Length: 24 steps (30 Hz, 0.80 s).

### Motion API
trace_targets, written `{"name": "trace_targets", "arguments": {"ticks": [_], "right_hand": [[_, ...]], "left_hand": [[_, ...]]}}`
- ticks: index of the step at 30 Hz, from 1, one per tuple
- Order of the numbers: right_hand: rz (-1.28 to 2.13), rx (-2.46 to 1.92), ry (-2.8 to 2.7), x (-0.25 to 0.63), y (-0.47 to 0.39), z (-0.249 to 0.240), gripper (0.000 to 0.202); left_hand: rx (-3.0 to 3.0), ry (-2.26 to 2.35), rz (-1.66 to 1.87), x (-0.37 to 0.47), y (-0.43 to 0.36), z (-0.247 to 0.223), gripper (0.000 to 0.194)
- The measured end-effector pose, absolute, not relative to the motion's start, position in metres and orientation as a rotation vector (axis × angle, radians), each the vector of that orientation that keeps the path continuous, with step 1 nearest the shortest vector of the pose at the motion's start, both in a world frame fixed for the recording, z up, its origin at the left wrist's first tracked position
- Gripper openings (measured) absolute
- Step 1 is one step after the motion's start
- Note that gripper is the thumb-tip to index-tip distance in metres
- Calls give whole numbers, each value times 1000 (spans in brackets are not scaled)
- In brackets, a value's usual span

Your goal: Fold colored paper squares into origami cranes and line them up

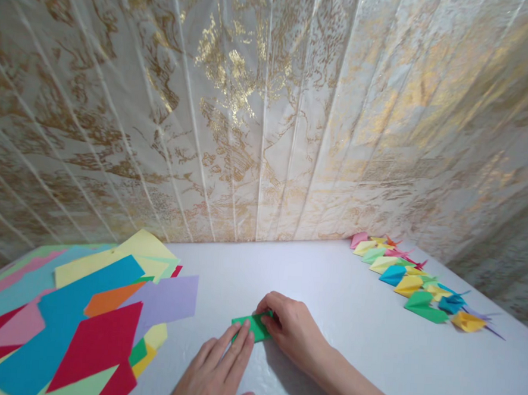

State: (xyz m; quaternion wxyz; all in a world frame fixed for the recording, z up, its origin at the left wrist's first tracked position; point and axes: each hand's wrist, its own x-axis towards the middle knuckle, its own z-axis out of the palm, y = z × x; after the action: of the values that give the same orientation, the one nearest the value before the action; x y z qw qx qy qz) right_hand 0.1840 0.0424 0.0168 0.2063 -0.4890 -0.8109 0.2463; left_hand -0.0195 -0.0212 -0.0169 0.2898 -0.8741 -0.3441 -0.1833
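A small folded strip of green paper (261, 331) lies on the white table in front of me. My left hand (220, 362) rests over its left part, fingers stretched out and pressing on the paper, thumb apart. At the strip's right end my right hand (285, 325) pinches the paper between thumb and curled index finger. The underside of the strip is hidden.
Loose coloured sheets, among them a red one (98, 345) and a lilac one (177, 298), overlap on the left of the white table (313, 272). Rows of folded paper pieces, one green (425, 307), stand at the right. A gold-patterned curtain (250, 131) hangs behind.
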Motion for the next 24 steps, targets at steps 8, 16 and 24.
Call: {"name": "trace_targets", "arguments": {"ticks": [8, 16, 24], "right_hand": [[670, -1392, -2284, 182, 44, 20, 24], [614, -1410, -2329, 179, 44, 21, 27], [578, -1475, -2361, 177, 41, 22, 27]], "left_hand": [[-2324, -929, -478, -17, -22, -17, 40], [-2295, -935, -437, -15, -23, -17, 39], [-2338, -972, -364, -13, -26, -14, 41]]}}
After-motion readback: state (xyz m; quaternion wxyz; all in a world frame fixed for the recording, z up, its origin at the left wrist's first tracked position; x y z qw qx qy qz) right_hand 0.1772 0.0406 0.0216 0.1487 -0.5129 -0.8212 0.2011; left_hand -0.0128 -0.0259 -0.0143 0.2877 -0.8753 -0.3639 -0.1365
